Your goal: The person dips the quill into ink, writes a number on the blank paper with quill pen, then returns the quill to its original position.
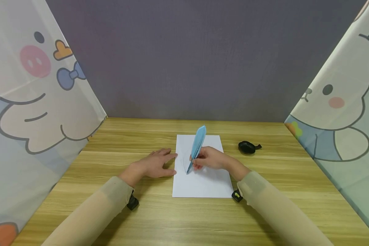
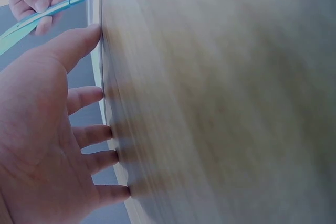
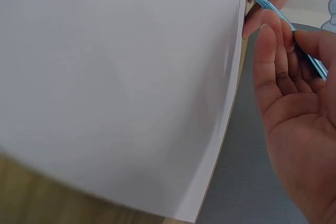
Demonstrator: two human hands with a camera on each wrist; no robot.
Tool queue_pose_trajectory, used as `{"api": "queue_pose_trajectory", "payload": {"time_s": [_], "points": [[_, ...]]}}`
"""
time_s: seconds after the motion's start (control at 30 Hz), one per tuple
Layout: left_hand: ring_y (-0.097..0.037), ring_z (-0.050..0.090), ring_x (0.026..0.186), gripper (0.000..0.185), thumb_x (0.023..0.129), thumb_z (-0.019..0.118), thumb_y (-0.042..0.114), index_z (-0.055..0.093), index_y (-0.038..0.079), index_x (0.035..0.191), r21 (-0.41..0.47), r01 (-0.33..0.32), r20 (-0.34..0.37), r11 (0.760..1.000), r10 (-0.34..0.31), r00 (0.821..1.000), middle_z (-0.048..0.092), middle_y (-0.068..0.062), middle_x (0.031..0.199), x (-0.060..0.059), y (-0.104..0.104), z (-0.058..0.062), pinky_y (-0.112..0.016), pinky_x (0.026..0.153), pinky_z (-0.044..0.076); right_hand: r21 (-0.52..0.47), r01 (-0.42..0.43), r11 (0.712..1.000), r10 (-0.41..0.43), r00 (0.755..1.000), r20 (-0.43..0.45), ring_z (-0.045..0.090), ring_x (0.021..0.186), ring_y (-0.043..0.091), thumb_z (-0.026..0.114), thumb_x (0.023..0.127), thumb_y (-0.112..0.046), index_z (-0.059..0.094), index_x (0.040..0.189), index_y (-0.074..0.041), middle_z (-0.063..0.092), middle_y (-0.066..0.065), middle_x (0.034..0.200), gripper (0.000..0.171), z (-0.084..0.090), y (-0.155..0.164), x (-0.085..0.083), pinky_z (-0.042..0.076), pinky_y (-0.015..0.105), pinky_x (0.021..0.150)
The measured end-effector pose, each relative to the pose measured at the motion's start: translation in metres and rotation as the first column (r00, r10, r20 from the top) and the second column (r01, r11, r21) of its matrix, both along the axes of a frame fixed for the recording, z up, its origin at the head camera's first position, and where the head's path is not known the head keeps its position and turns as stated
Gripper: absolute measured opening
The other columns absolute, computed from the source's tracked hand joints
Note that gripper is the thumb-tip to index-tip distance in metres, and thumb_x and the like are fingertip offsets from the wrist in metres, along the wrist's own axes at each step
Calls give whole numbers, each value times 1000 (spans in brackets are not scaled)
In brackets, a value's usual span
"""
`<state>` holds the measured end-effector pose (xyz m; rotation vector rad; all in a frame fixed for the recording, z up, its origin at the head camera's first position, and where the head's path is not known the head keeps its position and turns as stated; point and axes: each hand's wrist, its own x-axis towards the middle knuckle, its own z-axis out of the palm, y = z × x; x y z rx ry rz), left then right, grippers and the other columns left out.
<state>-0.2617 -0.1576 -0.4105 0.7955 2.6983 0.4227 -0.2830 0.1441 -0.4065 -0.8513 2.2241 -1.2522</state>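
Note:
A blue feather pen [image 1: 198, 143] is pinched between the thumb and fingers of my right hand [image 1: 211, 158]. Its tip meets a white sheet of paper [image 1: 203, 188], left of the sheet's middle, where a thin curved line [image 1: 183, 164] runs down to the tip. My left hand [image 1: 155, 164] lies palm down with spread fingers, thumb and index fingertips at the sheet's left edge. The left wrist view shows its fingertips [image 2: 107, 129] resting on the surface. In the right wrist view the pen's shiny blue barrel [image 3: 268, 4] crosses the curled fingers.
A small black oval object with a short strap [image 1: 247, 147] lies right of the paper. The wooden table [image 1: 135, 140] ends at a dark grey panel [image 1: 196, 61] behind. Cartoon-printed cloth hangs at the left [image 1: 55, 112] and right [image 1: 350, 147].

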Motion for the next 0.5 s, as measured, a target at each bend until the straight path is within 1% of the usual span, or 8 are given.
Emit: {"api": "queue_pose_trajectory", "payload": {"time_s": [0.07,0.2,0.5], "points": [[-50,23,167,81,106,65,59,39,20,173,1,1,-1,1000,-1,1000,25,-21,181,0,0,0,-73,134,20,-2,-9,1000,9,1000,3,76,91,18,61,111,-8,70,123,8,80,16,104,22,1,1,2,67,33,86],[-50,23,167,82,107,65,59,38,20,173,0,3,-2,1000,-3,1000,25,-21,181,-1,0,-1,-73,134,20,8,-8,1000,8,1000,15,76,91,17,62,112,-11,70,123,7,80,15,104,22,3,3,6,67,36,87],[-50,22,168,82,106,64,60,37,21,173,-2,3,-3,1000,-3,1000,24,-20,182,-1,-1,-1,-72,134,19,-3,-17,1000,17,1000,23,74,88,16,62,111,-10,70,120,6,79,12,100,20,1,11,12,66,32,83]]}}
